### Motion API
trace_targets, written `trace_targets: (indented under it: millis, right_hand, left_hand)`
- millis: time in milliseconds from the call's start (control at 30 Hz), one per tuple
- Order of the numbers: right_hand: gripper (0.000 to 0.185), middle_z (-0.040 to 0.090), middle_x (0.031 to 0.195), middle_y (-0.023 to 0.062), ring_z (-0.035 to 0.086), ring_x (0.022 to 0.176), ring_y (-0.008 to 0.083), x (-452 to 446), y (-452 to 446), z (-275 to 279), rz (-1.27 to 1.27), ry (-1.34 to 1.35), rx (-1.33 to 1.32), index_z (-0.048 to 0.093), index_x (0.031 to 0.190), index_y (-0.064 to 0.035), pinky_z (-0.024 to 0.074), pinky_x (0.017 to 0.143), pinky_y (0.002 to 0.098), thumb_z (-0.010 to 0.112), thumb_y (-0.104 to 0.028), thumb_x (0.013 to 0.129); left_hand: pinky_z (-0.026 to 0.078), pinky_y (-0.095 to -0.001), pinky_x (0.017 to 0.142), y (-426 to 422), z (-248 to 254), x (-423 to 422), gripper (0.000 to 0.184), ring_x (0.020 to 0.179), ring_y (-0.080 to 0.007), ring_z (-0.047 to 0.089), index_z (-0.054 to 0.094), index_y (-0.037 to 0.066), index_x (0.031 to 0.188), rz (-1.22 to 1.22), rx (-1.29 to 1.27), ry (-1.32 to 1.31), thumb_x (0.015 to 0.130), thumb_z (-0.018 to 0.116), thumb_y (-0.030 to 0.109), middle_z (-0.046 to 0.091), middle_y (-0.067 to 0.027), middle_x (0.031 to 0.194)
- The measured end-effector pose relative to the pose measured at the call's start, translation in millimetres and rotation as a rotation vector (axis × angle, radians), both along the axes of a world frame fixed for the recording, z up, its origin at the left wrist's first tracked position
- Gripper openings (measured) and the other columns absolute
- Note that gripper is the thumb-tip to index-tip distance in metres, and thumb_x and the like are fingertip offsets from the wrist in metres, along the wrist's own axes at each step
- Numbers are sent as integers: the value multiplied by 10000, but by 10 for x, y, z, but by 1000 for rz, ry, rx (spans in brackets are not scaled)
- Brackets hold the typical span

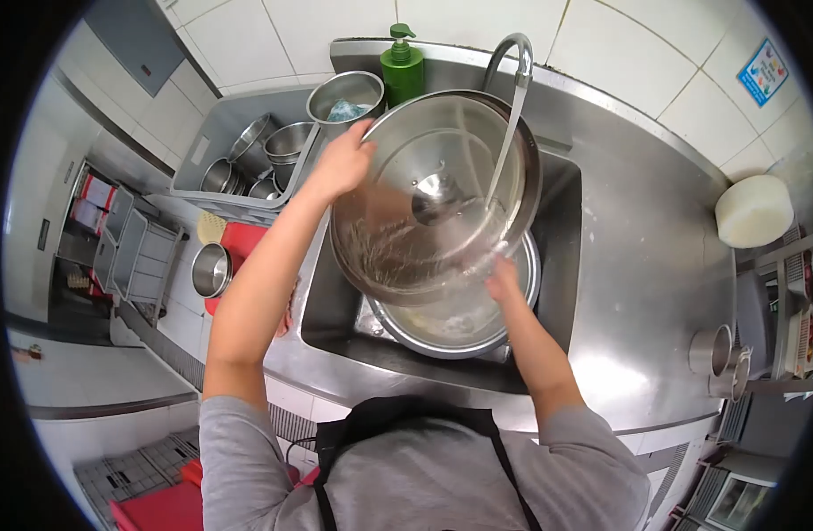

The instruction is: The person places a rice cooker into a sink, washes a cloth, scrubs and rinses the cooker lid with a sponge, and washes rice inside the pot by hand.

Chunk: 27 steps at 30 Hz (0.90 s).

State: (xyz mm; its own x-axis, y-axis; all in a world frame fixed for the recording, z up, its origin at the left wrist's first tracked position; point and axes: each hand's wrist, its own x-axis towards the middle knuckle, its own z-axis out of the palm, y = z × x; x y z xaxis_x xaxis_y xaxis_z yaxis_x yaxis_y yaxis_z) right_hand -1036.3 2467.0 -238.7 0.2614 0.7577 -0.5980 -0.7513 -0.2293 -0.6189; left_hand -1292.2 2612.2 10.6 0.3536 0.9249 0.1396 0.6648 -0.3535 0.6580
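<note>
A large round metal lid or pan (397,168) is tilted over the sink (561,221). My left hand (344,161) is closed on its upper left rim. At its lower right edge is my right hand (504,280), its fingers blurred and partly hidden, so its grip is unclear. Water runs from the curved faucet (519,75) onto the tilted metal surface. Beneath it, a wide metal bowl (455,343) with cloudy contents sits in the sink, partly covered.
Behind the sink stand a green pump bottle (403,71) and a metal bowl with a bluish item (346,88). A grey crate (198,159) of metal pots is at the left. Small pots (710,350) and a white round block (753,211) are at the right.
</note>
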Motion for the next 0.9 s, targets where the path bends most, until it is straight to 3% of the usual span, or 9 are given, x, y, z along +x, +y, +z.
trace_targets:
  millis: [200, 333, 400, 467, 533, 633, 667, 800, 900]
  right_hand:
    - [369, 506, 1079, 120, 509, 953, 260, -642, 206, -402, 291, 23, -90, 402, 1172, -26, 411, 829, 429, 443, -213, 856]
    - [375, 566, 969, 137, 556, 852, 253, -263, -218, -27, 678, -262, -183, 483, 1087, 6, 438, 758, 362, 536, -221, 794]
    - [360, 564, 1016, 139, 554, 880, 255, 116, -437, 291, 764, -358, -297, 533, 1035, 8, 434, 768, 349, 573, -229, 766]
    - [334, 572, 1023, 136, 557, 901, 255, 514, -555, 778, 801, -613, -339, 570, 996, 5, 433, 794, 350, 578, -225, 755]
    - [277, 578, 980, 119, 568, 843, 241, 1228, -557, 622, 707, -587, -296, 583, 961, -15, 439, 793, 359, 564, -178, 738]
    - [225, 564, 846, 91, 571, 666, 199, 1463, -442, 1647, 755, -999, -418, 592, 861, -32, 441, 374, 319, 449, -166, 751]
    - [228, 568, 816, 85, 572, 650, 199, 1549, -381, 1818, 750, -1071, -373, 589, 867, -22, 447, 382, 328, 460, -165, 744]
    - [263, 577, 700, 141, 593, 577, 239, 1503, -217, 2587, 720, -1228, -302, 576, 915, 19, 481, 419, 330, 443, -142, 755]
    - [273, 601, 708, 164, 605, 653, 261, 1227, -247, 2950, 692, -1572, -268, 569, 976, -5, 485, 548, 345, 452, -146, 774]
  left_hand:
    - [387, -413, 855, -578, 754, 433, 538, 996, -363, 496, 353, 5, 1227, -124, 188, 268, 802, 417, 328, 496, -259, 1089]
    - [400, -419, 790, -611, 879, 281, 539, 893, -392, 533, 471, -27, 1088, 63, -16, 402, 764, 407, 400, 574, -249, 896]
    - [439, -400, 709, -539, 625, 22, 502, 727, -369, 578, 544, -76, 782, 34, -91, 272, 726, 417, 407, 587, -240, 737]
    - [471, -325, 481, -532, 278, -223, 445, 518, -224, 579, 530, -78, 754, 67, -387, 90, 777, 404, 348, 563, -168, 650]
    - [497, -298, 446, -552, -369, -475, 376, 500, -196, 552, 531, -29, 817, 158, -710, -240, 793, 400, 322, 536, -106, 647]
    - [501, -290, 430, -848, -1136, -431, 183, 517, -175, 556, 519, 43, 801, 250, -884, -531, 740, 452, 202, 532, -73, 663]
    - [467, -287, 378, -823, -1700, -538, 208, 577, -163, 576, 532, 50, 874, 176, -1011, -593, 729, 438, 165, 569, -73, 726]
    - [442, -374, 749, -1188, -2452, -43, 377, 833, -243, 527, 535, 74, 947, 358, -1376, -766, 588, 419, 55, 554, -77, 904]
    - [469, -382, 687, -1330, -2652, 355, 310, 810, -243, 504, 498, 85, 948, 395, -1333, -1117, 652, 409, 57, 505, -70, 889]
